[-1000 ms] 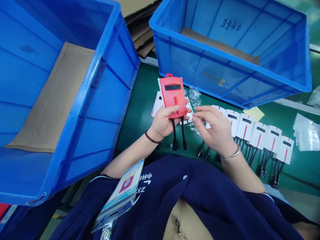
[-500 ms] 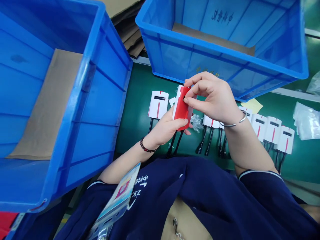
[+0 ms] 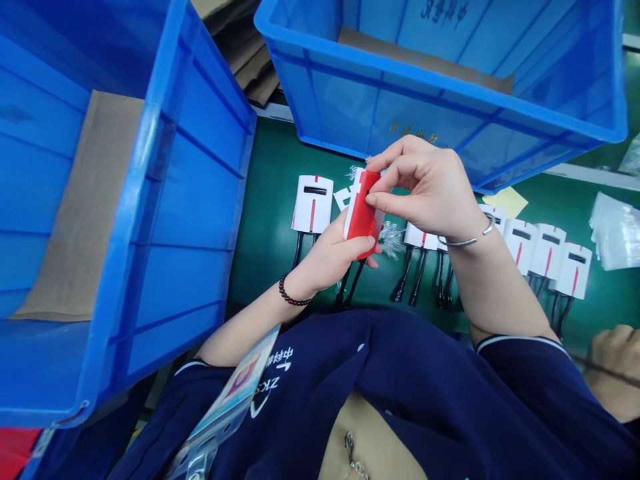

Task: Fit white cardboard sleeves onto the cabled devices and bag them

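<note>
My left hand (image 3: pixel 337 243) is wrapped round a red-and-white plastic device (image 3: pixel 361 217), tilted so that its red side faces up. Two black cables (image 3: pixel 349 287) hang from the device's lower end. Thumb and fingertips of my right hand (image 3: pixel 417 187) are pinched together against the upper part of the red side. A tiny dark spot shows at those fingertips; whether it is a loose part or an opening, I cannot tell. To the left of my hands lies a similar white device (image 3: pixel 313 203) with a dark slot and a red stripe.
Several more white devices (image 3: pixel 547 250) with black cables lie in a row at right. Blue crates stand at left (image 3: pixel 193 180) and behind (image 3: pixel 345 100). Clear plastic bags (image 3: pixel 620 230), crumpled film (image 3: pixel 393 239) and yellow paper (image 3: pixel 507 200) lie on the green table. A co-worker's hand (image 3: pixel 617 370) is at far right.
Both hands keep almost the same hold on the device. The view has shifted slightly, and a co-worker's hand has come into view at the right edge.
</note>
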### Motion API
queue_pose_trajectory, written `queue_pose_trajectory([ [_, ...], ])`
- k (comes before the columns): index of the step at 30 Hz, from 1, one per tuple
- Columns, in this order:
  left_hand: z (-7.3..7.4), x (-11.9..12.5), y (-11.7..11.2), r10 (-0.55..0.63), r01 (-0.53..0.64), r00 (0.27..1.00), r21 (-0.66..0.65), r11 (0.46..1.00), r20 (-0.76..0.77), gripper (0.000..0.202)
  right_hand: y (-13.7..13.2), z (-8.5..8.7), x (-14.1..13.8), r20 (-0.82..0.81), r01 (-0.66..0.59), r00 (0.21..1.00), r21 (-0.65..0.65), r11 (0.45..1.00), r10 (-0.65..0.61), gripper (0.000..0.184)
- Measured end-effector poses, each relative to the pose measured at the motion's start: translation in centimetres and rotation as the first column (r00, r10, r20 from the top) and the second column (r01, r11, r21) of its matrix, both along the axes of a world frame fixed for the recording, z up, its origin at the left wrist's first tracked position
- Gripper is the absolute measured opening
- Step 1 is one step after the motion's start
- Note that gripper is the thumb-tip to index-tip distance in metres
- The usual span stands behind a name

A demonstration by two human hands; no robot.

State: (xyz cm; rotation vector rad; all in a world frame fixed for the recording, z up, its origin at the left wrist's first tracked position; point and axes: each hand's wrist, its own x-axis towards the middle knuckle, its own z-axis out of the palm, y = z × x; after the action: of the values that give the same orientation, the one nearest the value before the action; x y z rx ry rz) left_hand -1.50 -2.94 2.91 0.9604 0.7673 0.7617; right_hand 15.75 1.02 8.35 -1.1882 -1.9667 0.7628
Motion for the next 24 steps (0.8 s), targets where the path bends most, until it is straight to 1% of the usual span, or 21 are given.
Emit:
queue_pose_trajectory([
  [3, 0.0, 0.0, 0.0, 0.006, -0.005, 1.0, -0.033, 0.999, 0.021, 0.057, 0.0, -0.2, 0.0, -0.007, 0.016, 1.0, -0.019, 1.0, -0.017, 0.016],
  [7, -0.3, 0.0, 0.0, 0.003, -0.002, 1.0, -0.041, 0.999, 0.026, 0.059, 0.1, -0.5, 0.2, -0.009, 0.016, 1.0, -0.036, 0.999, -0.016, 0.013],
  [11, -0.4, -0.1, -0.1, 0.0, 0.002, 1.0, -0.076, 0.997, 0.031, 0.062, -0.1, -0.6, 0.4, 0.029, -0.01, 1.0, -0.008, 1.0, 0.01, 0.01],
  [14, -0.2, 0.0, -0.2, 0.012, -0.009, 0.999, -0.083, 0.996, 0.036, 0.059, -0.4, -0.8, 0.0, 0.065, -0.004, 0.998, 0.026, 1.0, 0.002, 0.007],
  [16, -0.1, 0.2, -0.2, 0.026, -0.024, 0.999, -0.083, 0.996, 0.034, 0.057, -0.7, -1.1, -0.6, 0.117, 0.006, 0.993, 0.065, 0.998, -0.014, 0.006],
  [18, 0.0, 0.3, -0.3, 0.044, -0.041, 0.998, -0.098, 0.994, 0.034, 0.06, -0.9, -1.5, -1.1, 0.179, 0.039, 0.982, 0.113, 0.993, -0.059, 0.008],
  [20, 0.2, 0.3, -0.3, 0.07, -0.065, 0.997, -0.128, 0.99, 0.032, 0.06, -1.1, -1.9, -1.2, 0.218, 0.112, 0.965, 0.167, 0.98, -0.148, 0.008],
  [22, 0.3, -0.2, -0.2, 0.118, -0.113, 0.993, -0.156, 0.981, 0.023, 0.053, -1.5, -2.4, -0.8, 0.203, 0.205, 0.947, 0.221, 0.954, -0.25, 0.008],
  [24, 0.5, -1.1, -0.1, 0.173, -0.17, 0.985, -0.181, 0.969, -0.002, 0.043, -2.2, -3.1, 0.1, 0.149, 0.276, 0.936, 0.254, 0.927, -0.319, 0.009],
])
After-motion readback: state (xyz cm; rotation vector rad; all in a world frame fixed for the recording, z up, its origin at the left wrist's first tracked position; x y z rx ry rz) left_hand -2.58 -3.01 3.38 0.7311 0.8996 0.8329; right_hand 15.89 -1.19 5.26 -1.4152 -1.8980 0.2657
